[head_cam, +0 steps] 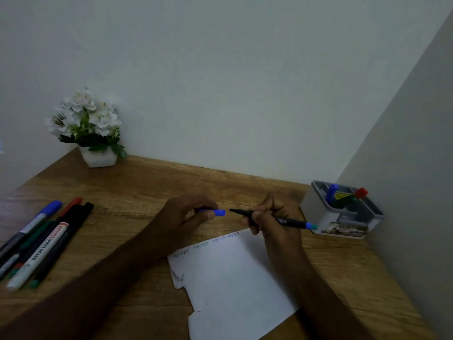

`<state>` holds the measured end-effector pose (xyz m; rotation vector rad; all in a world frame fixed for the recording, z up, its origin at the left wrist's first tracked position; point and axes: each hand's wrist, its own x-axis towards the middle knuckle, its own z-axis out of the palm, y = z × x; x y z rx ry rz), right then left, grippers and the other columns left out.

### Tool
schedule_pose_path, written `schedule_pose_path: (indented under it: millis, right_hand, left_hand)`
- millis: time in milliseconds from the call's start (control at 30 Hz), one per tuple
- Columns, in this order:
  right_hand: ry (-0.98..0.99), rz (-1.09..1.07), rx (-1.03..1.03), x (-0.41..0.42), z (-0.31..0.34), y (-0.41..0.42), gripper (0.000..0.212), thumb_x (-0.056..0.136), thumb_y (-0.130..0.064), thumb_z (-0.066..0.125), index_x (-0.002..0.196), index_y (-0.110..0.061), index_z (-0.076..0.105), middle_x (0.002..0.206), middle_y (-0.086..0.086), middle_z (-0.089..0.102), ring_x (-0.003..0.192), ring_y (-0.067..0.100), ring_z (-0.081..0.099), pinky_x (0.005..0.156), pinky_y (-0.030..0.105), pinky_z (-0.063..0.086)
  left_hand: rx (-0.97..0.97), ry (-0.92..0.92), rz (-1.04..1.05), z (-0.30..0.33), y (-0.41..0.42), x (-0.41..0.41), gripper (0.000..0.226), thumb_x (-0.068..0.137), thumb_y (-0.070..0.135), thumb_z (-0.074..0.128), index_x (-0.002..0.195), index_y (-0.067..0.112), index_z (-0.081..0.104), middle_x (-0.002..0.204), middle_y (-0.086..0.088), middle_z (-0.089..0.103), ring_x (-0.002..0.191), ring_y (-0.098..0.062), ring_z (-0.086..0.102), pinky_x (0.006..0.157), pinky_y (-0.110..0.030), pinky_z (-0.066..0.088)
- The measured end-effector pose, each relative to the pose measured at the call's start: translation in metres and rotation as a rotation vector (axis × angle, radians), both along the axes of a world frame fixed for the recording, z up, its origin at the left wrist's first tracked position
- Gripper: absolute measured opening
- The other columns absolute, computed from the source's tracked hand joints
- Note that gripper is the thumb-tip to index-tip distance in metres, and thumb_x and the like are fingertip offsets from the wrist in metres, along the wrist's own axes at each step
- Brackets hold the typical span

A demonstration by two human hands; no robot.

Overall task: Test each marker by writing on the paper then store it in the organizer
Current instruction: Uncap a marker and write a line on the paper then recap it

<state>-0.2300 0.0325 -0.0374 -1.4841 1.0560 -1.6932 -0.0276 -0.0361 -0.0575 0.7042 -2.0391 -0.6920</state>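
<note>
Bare worktop [147,182] lies open at 12 o'clock; markers [39,239] crowd 9 o'clock; organizer [343,209] blocks 3 o'clock, against the wall.

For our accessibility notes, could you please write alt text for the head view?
A person's right hand holds an uncapped black marker while the left hand pinches its blue cap, above a paper on a wooden desk.
</note>
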Motion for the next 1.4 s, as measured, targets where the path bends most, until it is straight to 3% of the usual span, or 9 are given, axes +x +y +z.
schedule_pose_path:
  millis: [100,233,400,500,667,867,1100,1233,1400]
  right_hand:
    - [-0.002,0.038,0.004,0.002,-0.003,-0.001,0.015,0.075,-0.009,0.061,0.07,0.004,0.054,0.06,0.014,0.066,0.051,0.017,0.053,0.053,0.024,0.045]
    - [0.026,0.055,0.075,0.003,-0.008,-0.002,0.013,0.076,-0.001,0.059,0.067,-0.008,0.061,0.063,0.024,0.061,0.057,0.012,0.06,0.058,0.024,0.045]
    - [0.103,0.121,0.111,0.005,-0.008,-0.001,0.009,0.08,-0.002,0.069,0.076,-0.008,0.063,0.068,0.015,0.067,0.059,0.021,0.059,0.056,0.031,0.047]
    - [0.163,0.098,0.122,0.005,-0.006,0.0,0.013,0.083,-0.001,0.073,0.075,-0.004,0.064,0.063,0.006,0.066,0.057,0.014,0.06,0.054,0.024,0.046]
    - [0.154,0.108,0.144,0.002,-0.007,-0.003,0.014,0.076,-0.023,0.081,0.067,-0.024,0.07,0.063,-0.002,0.059,0.06,0.009,0.054,0.058,0.024,0.043]
    - [0.093,0.168,0.172,0.003,-0.008,-0.004,0.016,0.078,-0.018,0.077,0.067,-0.02,0.066,0.06,-0.002,0.058,0.057,0.009,0.054,0.058,0.025,0.042]
    - [0.077,0.166,0.164,0.01,-0.006,0.0,0.01,0.085,0.005,0.07,0.094,0.004,0.066,0.085,0.002,0.073,0.078,0.013,0.069,0.068,0.02,0.051]
    - [0.181,-0.029,0.129,-0.002,0.005,0.001,0.019,0.097,-0.005,0.057,0.105,-0.017,0.069,0.106,0.0,0.075,0.101,0.014,0.07,0.078,0.029,0.056]
    - [0.62,-0.249,0.014,-0.027,0.024,0.005,0.021,0.103,-0.019,0.047,0.122,-0.025,0.053,0.084,-0.014,0.058,0.073,0.0,0.057,0.066,0.017,0.044]
  left_hand:
    - [-0.006,0.015,-0.008,0.0,0.0,0.0,0.031,0.088,0.038,0.054,0.1,0.016,0.072,0.086,0.01,0.068,0.081,-0.005,0.06,0.069,-0.008,0.039]
    - [0.008,0.004,-0.031,-0.002,-0.001,-0.001,0.03,0.088,0.038,0.053,0.101,0.019,0.072,0.088,0.012,0.068,0.082,-0.005,0.061,0.068,-0.009,0.04]
    - [0.031,0.018,-0.103,-0.001,0.003,-0.004,0.033,0.088,0.038,0.056,0.102,0.014,0.073,0.092,0.01,0.071,0.084,-0.009,0.065,0.069,-0.018,0.049]
    - [0.047,0.018,-0.127,0.0,0.003,-0.004,0.03,0.089,0.036,0.057,0.099,0.013,0.074,0.087,0.006,0.072,0.078,-0.014,0.066,0.066,-0.03,0.051]
    - [0.107,0.074,-0.142,0.0,0.004,-0.004,0.027,0.088,0.033,0.059,0.088,0.01,0.074,0.075,-0.002,0.07,0.065,-0.024,0.062,0.06,-0.039,0.049]
    - [0.142,0.096,-0.147,0.003,0.01,-0.006,0.013,0.088,0.012,0.063,0.082,0.009,0.074,0.07,0.006,0.07,0.062,-0.005,0.062,0.06,-0.015,0.045]
    - [0.325,0.236,-0.064,0.012,0.019,-0.015,0.011,0.087,-0.001,0.065,0.085,0.004,0.074,0.062,-0.005,0.07,0.053,-0.006,0.062,0.053,-0.014,0.046]
    - [0.35,0.204,0.036,0.015,0.018,-0.017,0.006,0.082,0.008,0.074,0.085,0.013,0.074,0.075,-0.012,0.074,0.063,-0.011,0.067,0.062,-0.022,0.053]
    - [0.181,-0.098,0.067,0.031,0.011,-0.032,0.01,0.08,0.025,0.078,0.085,0.017,0.075,0.081,0.004,0.072,0.076,-0.005,0.064,0.063,-0.01,0.044]
